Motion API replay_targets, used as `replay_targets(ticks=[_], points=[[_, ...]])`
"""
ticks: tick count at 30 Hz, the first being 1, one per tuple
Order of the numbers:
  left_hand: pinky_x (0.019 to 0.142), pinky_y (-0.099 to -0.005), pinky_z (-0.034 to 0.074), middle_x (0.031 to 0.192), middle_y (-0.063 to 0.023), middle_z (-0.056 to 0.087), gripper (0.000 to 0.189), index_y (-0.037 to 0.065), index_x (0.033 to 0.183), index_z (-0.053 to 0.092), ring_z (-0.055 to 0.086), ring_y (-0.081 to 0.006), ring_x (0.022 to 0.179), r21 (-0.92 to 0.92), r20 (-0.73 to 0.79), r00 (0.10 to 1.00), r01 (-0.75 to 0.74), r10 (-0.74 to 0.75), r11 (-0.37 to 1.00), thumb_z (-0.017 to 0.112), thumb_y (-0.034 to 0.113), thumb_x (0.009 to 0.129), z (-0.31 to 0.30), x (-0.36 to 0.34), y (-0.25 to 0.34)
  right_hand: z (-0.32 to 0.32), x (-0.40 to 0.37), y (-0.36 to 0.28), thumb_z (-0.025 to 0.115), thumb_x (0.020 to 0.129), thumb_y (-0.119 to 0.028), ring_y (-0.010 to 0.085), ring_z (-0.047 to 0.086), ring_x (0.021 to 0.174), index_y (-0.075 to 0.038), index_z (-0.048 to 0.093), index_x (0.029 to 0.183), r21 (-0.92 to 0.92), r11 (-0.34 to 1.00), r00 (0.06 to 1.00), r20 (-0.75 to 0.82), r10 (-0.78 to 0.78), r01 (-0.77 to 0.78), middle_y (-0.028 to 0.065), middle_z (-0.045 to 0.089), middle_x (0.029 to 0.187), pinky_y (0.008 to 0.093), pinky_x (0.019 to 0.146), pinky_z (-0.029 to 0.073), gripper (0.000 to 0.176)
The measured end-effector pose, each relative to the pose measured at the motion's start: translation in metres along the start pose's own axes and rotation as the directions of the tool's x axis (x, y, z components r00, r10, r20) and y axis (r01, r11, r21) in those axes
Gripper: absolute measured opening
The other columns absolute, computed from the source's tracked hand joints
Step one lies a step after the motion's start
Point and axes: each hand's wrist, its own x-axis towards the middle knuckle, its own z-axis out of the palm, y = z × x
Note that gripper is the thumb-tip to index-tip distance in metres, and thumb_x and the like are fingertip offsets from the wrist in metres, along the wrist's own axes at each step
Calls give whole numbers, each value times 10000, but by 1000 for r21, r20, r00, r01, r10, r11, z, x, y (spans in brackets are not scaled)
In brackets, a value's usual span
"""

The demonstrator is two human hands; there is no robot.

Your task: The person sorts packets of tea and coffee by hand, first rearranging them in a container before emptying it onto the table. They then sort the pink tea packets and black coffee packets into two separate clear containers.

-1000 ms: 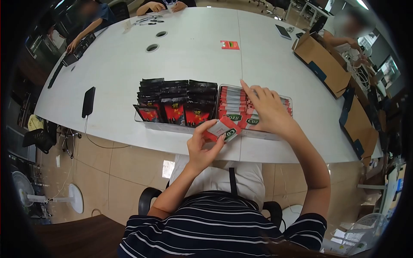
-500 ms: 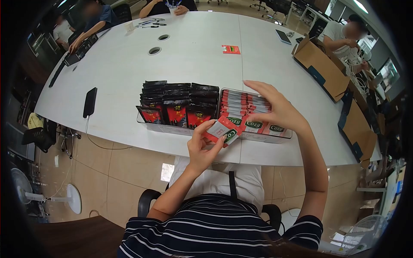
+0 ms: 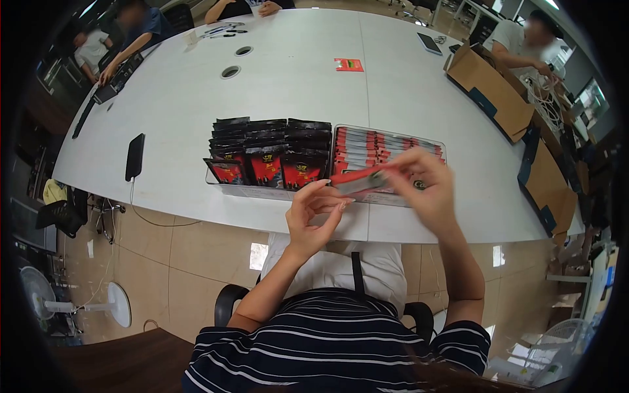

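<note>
The left hand (image 3: 309, 221) is held at the left end of the red packet (image 3: 357, 181), thumb and forefinger apart; whether a fingertip touches it, I cannot tell. The packet is between the two hands, over the near side of the right tray (image 3: 388, 198) in this view, and the right hand (image 3: 430, 195) is clamped on its right end.

A black phone (image 3: 135, 157) lies near the left edge of the counter (image 3: 295, 92) – bare surface separates it from the left tray (image 3: 262, 192). Both trays sit side by side, close to the near edge. Farther right, past more bare surface, is a cardboard box (image 3: 491, 92).

Black packets (image 3: 266, 169) hide most of the left tray's inside; the right hand covers some front packets in the right tray. The held packet is motion-blurred, its lettering unreadable.
</note>
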Motion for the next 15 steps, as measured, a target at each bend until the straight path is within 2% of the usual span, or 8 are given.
replay_targets(ticks=[1, 3, 6, 7, 10, 11, 15], points=[[720, -272, 578, 1066, -148, 597, 525, -4, 1279, 390, 683, -229, 895, -13, 23, 1000, 15, -15, 1000, 620, -124, 823, -1, 3, 2, -11, 0, 1, 667, 845, -24, 64, 595, 768, -23, 661, 947, 77, 997, 994, -98, 38, -31, 29, 679, 850, 246, 681, 452, 102], [713, -272, 576, 1016, -148, 629, 479, -9, 1252, 416, 692, -226, 868, -17, 53, 998, 35, -34, 999, 611, -125, 830, -1, 4, 2, -34, 2, 3, 640, 843, 4, 104, 608, 766, -24, 662, 941, -127, 983, 943, -287, -167, 135, 44, 675, 851, 254, 663, 459, 104], [714, -272, 572, 971, -148, 658, 428, -16, 1217, 448, 696, -212, 840, 19, 63, 997, 45, -46, 999, 608, -122, 835, -1, 4, 1, -72, -1, 7, 629, 834, 18, 138, 618, 760, -40, 666, 932, -527, 825, 954, -84, -287, 202, 55, 673, 858, 260, 655, 461, 120], [715, -271, 570, 969, -147, 660, 419, -18, 1210, 454, 696, -209, 837, 31, 67, 997, 45, -47, 999, 610, -120, 835, -1, 4, 2, -73, -3, 0, 662, 794, -1, 191, 620, 808, -55, 663, 900, -524, 842, 984, -43, -173, 126, 57, 656, 834, 290, 690, 468, 119], [717, -269, 569, 967, -146, 664, 394, -23, 1191, 471, 696, -201, 828, 40, 63, 997, 50, -52, 998, 614, -115, 836, -2, 4, 1, -73, -9, 14, 694, 758, -46, 225, 605, 869, -54, 653, 859, -714, 671, 977, 200, -79, 201, 59, 636, 789, 322, 754, 467, 109], [718, -269, 568, 966, -146, 665, 385, -25, 1185, 477, 696, -199, 825, 39, 61, 997, 54, -56, 998, 615, -113, 836, -2, 3, 1, -73, -11, 22, 732, 699, -68, 247, 580, 925, -57, 638, 856, -742, 621, 957, 283, -55, 255, 57, 635, 867, 350, 803, 454, 183], [712, -267, 568, 965, -142, 665, 337, -29, 1144, 511, 696, -197, 827, 62, 47, 996, 78, -81, 995, 618, -111, 836, 0, 5, 3, -65, -5, 20, 800, 617, -76, 265, 537, 1084, -117, 603, 1070, -760, 609, 958, 287, 2, 227, 71, 571, 1177, 377, 886, 448, 496]])
